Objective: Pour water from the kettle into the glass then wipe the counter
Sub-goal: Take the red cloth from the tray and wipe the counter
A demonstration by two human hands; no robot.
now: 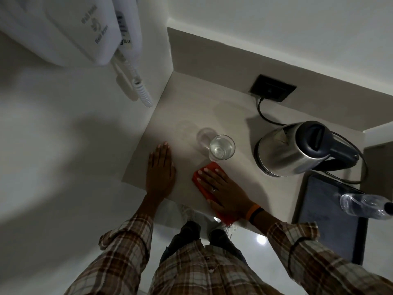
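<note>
A clear glass (221, 147) holding water stands upright in the middle of the beige counter (234, 116). To its right sits a steel kettle (285, 150) with a dark lid and handle, on its base. My right hand (223, 188) lies flat, fingers spread, pressing an orange cloth (209, 168) onto the counter just in front of the glass. The cloth's far corner almost touches the glass base, and its near end hangs over the counter's front edge. My left hand (160, 169) rests flat on the counter to the left, palm down, holding nothing.
A black wall socket (273, 90) with the kettle's cord is at the back. A dark tray (327, 220) and a lying plastic bottle (365, 206) are at the right. A white wall-mounted hair dryer (95, 30) with a coiled cord hangs at the left.
</note>
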